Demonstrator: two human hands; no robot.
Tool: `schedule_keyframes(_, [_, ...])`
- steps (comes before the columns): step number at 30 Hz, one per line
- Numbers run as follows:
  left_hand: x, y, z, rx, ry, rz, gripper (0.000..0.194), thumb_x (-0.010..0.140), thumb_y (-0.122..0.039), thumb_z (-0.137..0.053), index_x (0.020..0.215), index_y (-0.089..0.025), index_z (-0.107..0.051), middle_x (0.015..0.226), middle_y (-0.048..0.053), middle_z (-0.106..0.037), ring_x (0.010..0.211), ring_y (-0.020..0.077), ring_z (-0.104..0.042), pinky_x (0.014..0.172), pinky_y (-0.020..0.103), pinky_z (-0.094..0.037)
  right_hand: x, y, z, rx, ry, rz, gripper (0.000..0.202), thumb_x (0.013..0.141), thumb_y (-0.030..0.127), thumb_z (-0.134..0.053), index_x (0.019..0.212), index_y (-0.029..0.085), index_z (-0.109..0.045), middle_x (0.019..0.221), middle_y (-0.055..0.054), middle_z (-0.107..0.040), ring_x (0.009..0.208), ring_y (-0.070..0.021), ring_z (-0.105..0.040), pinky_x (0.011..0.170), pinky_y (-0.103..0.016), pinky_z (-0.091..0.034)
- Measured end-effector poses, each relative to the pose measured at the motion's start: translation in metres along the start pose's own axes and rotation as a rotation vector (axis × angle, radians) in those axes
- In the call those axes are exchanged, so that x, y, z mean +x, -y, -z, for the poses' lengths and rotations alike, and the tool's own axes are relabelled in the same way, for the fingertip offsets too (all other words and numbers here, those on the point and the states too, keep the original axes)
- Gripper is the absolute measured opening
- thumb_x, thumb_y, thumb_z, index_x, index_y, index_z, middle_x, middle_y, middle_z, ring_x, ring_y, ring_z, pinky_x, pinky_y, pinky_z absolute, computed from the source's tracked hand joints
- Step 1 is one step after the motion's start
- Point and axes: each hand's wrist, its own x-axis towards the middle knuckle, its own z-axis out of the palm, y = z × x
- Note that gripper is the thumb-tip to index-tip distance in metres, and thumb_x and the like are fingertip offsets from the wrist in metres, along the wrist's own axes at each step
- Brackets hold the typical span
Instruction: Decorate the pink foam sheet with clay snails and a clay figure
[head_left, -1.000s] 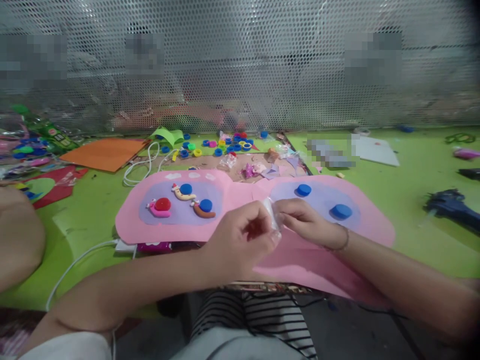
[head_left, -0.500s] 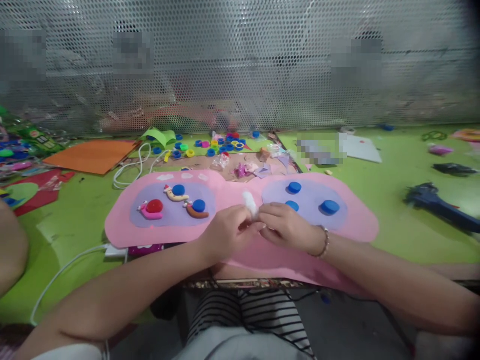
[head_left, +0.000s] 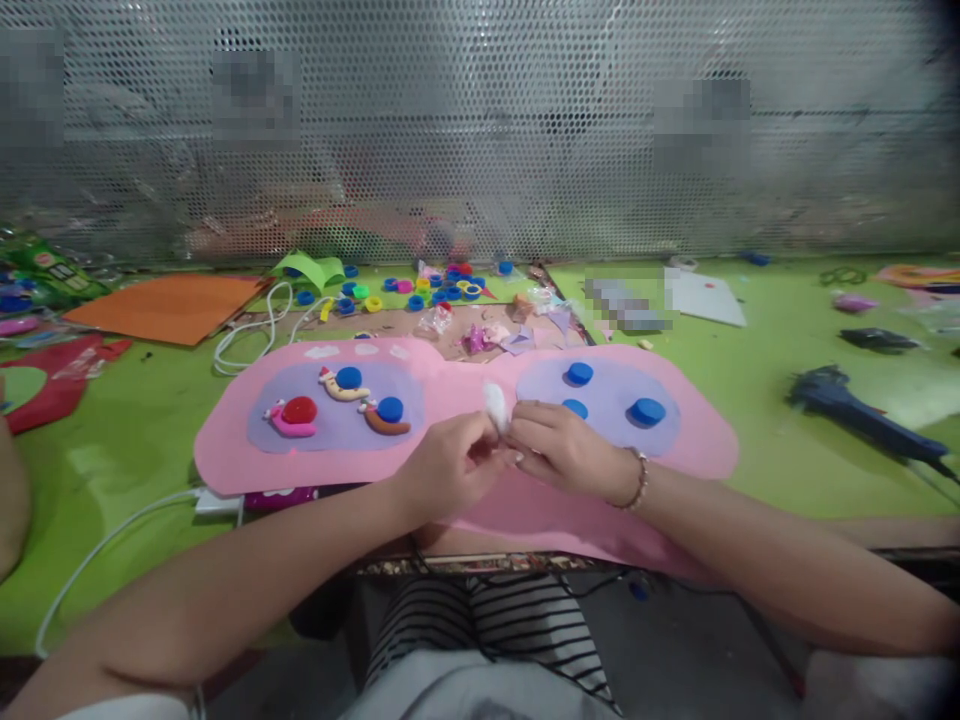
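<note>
Two hands point(head_left: 446, 468) point(head_left: 568, 452) pinching a white piece point(head_left: 495, 402), pink card point(head_left: 219, 452) below, green bottle point(head_left: 54, 272) left, contents unclear

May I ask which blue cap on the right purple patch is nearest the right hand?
The left front cap, partly hidden by the right hand; the other two show fully.

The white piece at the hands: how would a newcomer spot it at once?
On the green table lies a big pink sheet with two lavender patches. Near the gap between those patches, the left hand and right hand meet, the white piece sticking up there. Unlike the white blobs along the sheet's upper-left edge, it is held up.
</note>
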Motion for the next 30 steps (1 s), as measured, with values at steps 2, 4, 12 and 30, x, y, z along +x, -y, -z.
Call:
schedule_keyframes(2, [0.0002,-0.0001,0.0003,-0.004,-0.005,0.002,0.018,0.077,-0.030,-0.053,0.067,-0.017,-0.045,0.061,-0.003,-0.049,0.057,0.0083,-0.045,0.057,0.021,-0.038,0.0003,0.0008,0.0015,0.030,0.020,-0.009,0.018,0.087,0.016,-0.035,0.070,0.018,-0.042,0.064,-0.002,-0.044,0.059,-0.0132,-0.036,0.053,-0.023,-0.030])
schedule_keyframes(4, [0.0006,-0.0006,0.0009,0.006,-0.007,0.003,0.018,0.079,-0.029,-0.050,0.067,-0.017,-0.046,0.062,-0.003,-0.050,0.058,0.0084,-0.046,0.058,0.021,-0.038,0.0010,0.0018,0.0023,0.049,0.014,-0.032,0.019,0.086,0.013,-0.033,0.070,0.018,-0.042,0.064,-0.002,-0.044,0.059,-0.0131,-0.036,0.053,-0.023,-0.030])
schedule_keyframes(12, [-0.0016,-0.0011,0.0011,0.113,-0.013,-0.032,0.010,0.075,-0.016,-0.043,0.065,-0.017,-0.041,0.058,-0.004,-0.042,0.054,0.0079,-0.040,0.054,0.021,-0.034,0.0033,0.0043,0.0018,0.049,0.020,-0.064,0.021,0.087,0.013,-0.036,0.068,0.017,-0.043,0.065,-0.003,-0.047,0.063,-0.0137,-0.036,0.058,-0.025,-0.032])
schedule_keyframes(30, [-0.0016,-0.0049,-0.0006,0.069,0.012,-0.014,0.011,0.073,-0.013,-0.043,0.063,-0.017,-0.040,0.054,-0.005,-0.040,0.049,0.0063,-0.036,0.050,0.019,-0.029,0.0049,0.0087,0.0024,-0.073,0.049,-0.057,0.022,0.087,0.014,-0.034,0.068,0.017,-0.045,0.065,-0.004,-0.048,0.065,-0.0159,-0.036,0.065,-0.028,-0.036])
